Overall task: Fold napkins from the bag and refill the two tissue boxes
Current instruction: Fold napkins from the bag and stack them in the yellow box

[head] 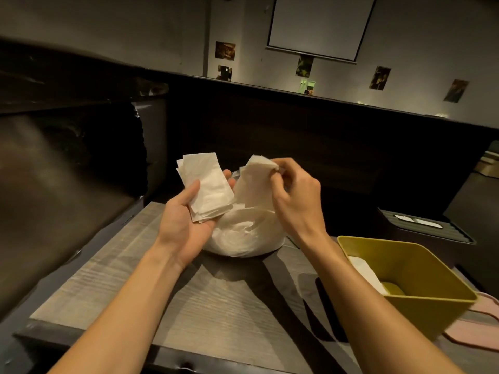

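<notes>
My left hand [186, 220] lies palm up over the table and holds a small stack of folded white napkins [208, 184], thumb pressed on top. My right hand [294, 193] pinches the upper corner of a single white napkin [252, 182] that hangs down toward the clear plastic bag of napkins [243, 233] on the table. A yellow-green tissue box [421, 282] stands open at the right with a few white napkins [364, 271] inside. A dark tissue box [424, 228] sits farther back at the right, a white napkin showing in its slot.
The grey wood-grain table [216, 306] has a dark metal rim. A dark bench seat [54, 198] runs along the left and a dark partition [297, 130] behind. A pink object [480, 330] lies under the yellow-green box at the right edge.
</notes>
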The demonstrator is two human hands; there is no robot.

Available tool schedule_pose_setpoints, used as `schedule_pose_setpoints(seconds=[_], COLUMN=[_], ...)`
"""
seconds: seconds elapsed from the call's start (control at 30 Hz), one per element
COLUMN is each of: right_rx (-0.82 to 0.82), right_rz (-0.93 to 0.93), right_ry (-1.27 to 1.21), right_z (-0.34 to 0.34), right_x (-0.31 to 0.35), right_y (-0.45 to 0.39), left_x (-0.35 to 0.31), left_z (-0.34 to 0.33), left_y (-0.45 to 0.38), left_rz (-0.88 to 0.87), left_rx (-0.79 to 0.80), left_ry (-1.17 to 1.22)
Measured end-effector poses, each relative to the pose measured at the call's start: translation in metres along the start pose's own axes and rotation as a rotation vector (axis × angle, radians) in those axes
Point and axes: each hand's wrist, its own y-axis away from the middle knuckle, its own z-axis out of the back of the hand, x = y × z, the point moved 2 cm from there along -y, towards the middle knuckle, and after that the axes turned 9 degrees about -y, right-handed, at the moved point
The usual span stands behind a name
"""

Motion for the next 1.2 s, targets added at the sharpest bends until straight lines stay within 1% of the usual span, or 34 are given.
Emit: schedule_pose_setpoints(seconds=[0.13,0.2,0.27,0.37,0.43,0.53,0.6,0.67,0.7,0.77,0.83,0.97,1.1,1.13,1.2], right_rx=[-0.176,-0.246,-0.274,-0.179,-0.114,-0.084,-0.097,-0.076,-0.048,0.012,0.043,-0.065,-0.187,-0.185,-0.128], right_rz=[0.04,0.018,-0.032,-0.096,-0.127,-0.085,-0.047,-0.053,-0.072,-0.116,-0.117,-0.141,-0.238,-0.262,-0.283], right_ry=[-0.163,-0.283,-0.375,-0.374,-0.35,-0.275,-0.245,-0.233,-0.233,-0.208,-0.149,-0.082,-0.19,-0.227,-0.273], right_z=[0.004,0.01,0.015,0.016,0.012,0.007,0.008,0.009,0.01,0.011,0.014,0.02,0.023,0.024,0.022], right_x=[0.01,0.014,0.018,0.012,0.002,-0.011,-0.015,-0.017,-0.018,-0.02,-0.025,-0.03,-0.035,-0.037,-0.036], right_y=[0.003,0.006,0.01,0.019,0.027,0.041,0.045,0.046,0.046,0.047,0.05,0.052,0.051,0.05,0.051], left_x=[-0.001,0.0,0.006,0.02,0.028,0.031,0.033,0.036,0.038,0.039,0.039,0.042,0.041,0.041,0.042], left_z=[-0.004,-0.009,-0.016,-0.029,-0.036,-0.04,-0.039,-0.034,-0.032,-0.026,-0.025,-0.024,-0.023,-0.024,-0.025], left_y=[0.004,0.008,0.012,0.022,0.028,0.032,0.031,0.028,0.027,0.024,0.022,0.02,0.021,0.022,0.023], left_rz=[-0.001,-0.005,0.015,0.046,0.073,0.118,0.082,0.031,0.019,0.005,-0.004,0.044,0.081,0.087,0.097], left_rx=[0.024,0.013,-0.021,-0.013,0.017,0.099,0.139,0.116,0.083,0.027,-0.003,-0.045,-0.08,-0.078,-0.079], left_ry=[-0.03,-0.09,-0.183,-0.32,-0.358,-0.329,-0.412,-0.517,-0.526,-0.502,-0.469,-0.385,-0.332,-0.319,-0.325])
